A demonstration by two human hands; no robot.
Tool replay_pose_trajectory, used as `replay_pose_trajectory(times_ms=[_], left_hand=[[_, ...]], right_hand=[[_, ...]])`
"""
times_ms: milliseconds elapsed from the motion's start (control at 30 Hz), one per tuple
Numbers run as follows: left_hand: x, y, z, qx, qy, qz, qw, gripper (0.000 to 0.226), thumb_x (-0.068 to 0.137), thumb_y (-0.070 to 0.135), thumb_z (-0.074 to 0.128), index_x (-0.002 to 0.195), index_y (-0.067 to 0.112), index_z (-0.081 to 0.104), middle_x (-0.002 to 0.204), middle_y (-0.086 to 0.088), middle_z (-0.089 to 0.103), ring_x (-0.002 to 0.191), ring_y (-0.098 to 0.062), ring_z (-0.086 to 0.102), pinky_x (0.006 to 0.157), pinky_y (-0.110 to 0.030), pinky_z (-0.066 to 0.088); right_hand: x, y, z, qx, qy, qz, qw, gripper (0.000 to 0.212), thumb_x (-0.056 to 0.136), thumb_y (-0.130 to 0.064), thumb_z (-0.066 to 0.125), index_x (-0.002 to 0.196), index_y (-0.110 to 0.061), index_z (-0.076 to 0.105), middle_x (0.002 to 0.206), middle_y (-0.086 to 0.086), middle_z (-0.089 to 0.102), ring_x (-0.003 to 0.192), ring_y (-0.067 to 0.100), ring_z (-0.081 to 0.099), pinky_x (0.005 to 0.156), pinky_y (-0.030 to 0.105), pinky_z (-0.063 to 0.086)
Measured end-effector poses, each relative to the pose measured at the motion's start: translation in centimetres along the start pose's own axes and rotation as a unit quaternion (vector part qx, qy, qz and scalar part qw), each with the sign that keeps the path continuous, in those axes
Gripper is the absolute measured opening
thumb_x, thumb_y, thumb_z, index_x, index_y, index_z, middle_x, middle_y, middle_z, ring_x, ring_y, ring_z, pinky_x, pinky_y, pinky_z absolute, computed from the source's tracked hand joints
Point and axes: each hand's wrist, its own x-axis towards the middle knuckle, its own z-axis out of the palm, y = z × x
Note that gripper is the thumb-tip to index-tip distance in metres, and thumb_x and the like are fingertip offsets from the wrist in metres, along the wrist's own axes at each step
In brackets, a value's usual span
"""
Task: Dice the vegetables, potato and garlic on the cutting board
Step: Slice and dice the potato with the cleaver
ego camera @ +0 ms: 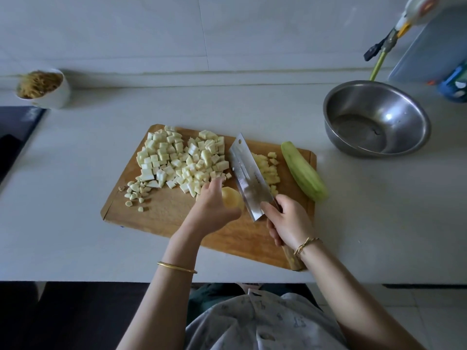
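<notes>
steel bowl [376, 120] beside cutting board [161, 218]

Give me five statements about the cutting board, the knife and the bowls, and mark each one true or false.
1. The right hand grips the cleaver by its handle. True.
2. The steel bowl is full of diced vegetables. False: it holds none; the pale dice lie heaped on the cutting board.
3. The left hand holds a yellowish potato piece beside the blade. True.
4. The peeled green gourd is already diced. False: it lies whole at the board's right edge.
5. The white cup stands on the board. False: it stands on the counter, far left.
</notes>
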Motion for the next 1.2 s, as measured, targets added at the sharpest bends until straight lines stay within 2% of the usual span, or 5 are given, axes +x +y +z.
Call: replay_pose_trajectory(times_ms=[233, 467, 667, 867, 1200], left_hand=[[-0.1, 0.4, 0.4, -0.025, -0.013, 0.014, 1.000, 0.088, 0.077, 0.024, 0.073, 0.148, 0.020, 0.021, 0.146, -0.007, 0.029, 0.112, -0.013, 0.037, 0.069, -0.016, 0.036], [0.1, 0.6, 0.8, -0.036, -0.017, 0.020, 0.999, 0.089, 0.077, 0.022, 0.074, 0.148, 0.020, 0.021, 0.148, -0.008, 0.026, 0.113, -0.014, 0.037, 0.080, -0.023, 0.037], [0.9, 0.7, 1.6, -0.028, -0.010, 0.042, 0.999, 0.090, 0.075, 0.020, 0.075, 0.148, 0.018, 0.022, 0.147, -0.006, 0.028, 0.130, -0.019, 0.033, 0.093, -0.024, 0.031], [1.7, 0.5, 2.7, 0.010, -0.008, 0.067, 0.998, 0.094, 0.071, 0.024, 0.077, 0.146, 0.021, 0.021, 0.143, -0.003, 0.032, 0.130, -0.023, 0.029, 0.105, -0.039, 0.034], [2.1, 1.1, 3.5, -0.014, 0.041, 0.018, 0.999, 0.072, 0.066, 0.029, 0.079, 0.123, 0.015, 0.037, 0.111, 0.002, 0.038, 0.115, -0.020, 0.034, 0.088, -0.026, 0.033]], right_hand=[[1.3, 0.4, -1.6, -0.028, 0.021, -0.018, 0.999, 0.036, 0.093, -0.020, 0.055, 0.064, -0.012, 0.034, 0.052, 0.009, 0.047, 0.031, 0.017, 0.037, 0.034, 0.022, 0.028], [2.6, 0.0, -3.5, -0.072, 0.011, -0.031, 0.997, 0.031, 0.092, -0.018, 0.056, 0.068, -0.008, 0.041, 0.053, 0.007, 0.050, 0.037, 0.022, 0.042, 0.034, 0.026, 0.032], [3.0, -0.2, -4.6, -0.085, 0.010, -0.032, 0.996, 0.030, 0.092, -0.019, 0.056, 0.067, -0.008, 0.042, 0.053, 0.006, 0.051, 0.033, 0.015, 0.042, 0.033, 0.024, 0.035], [2.1, 0.0, -5.7, -0.001, 0.014, -0.029, 0.999, 0.032, 0.094, -0.022, 0.056, 0.069, -0.009, 0.040, 0.060, 0.012, 0.052, 0.037, 0.018, 0.040, 0.034, 0.023, 0.035], [0.4, 0.4, -4.5, -0.040, 0.022, -0.067, 0.997, 0.031, 0.095, -0.025, 0.055, 0.071, -0.009, 0.043, 0.057, 0.005, 0.054, 0.037, 0.014, 0.046, 0.035, 0.023, 0.038]])
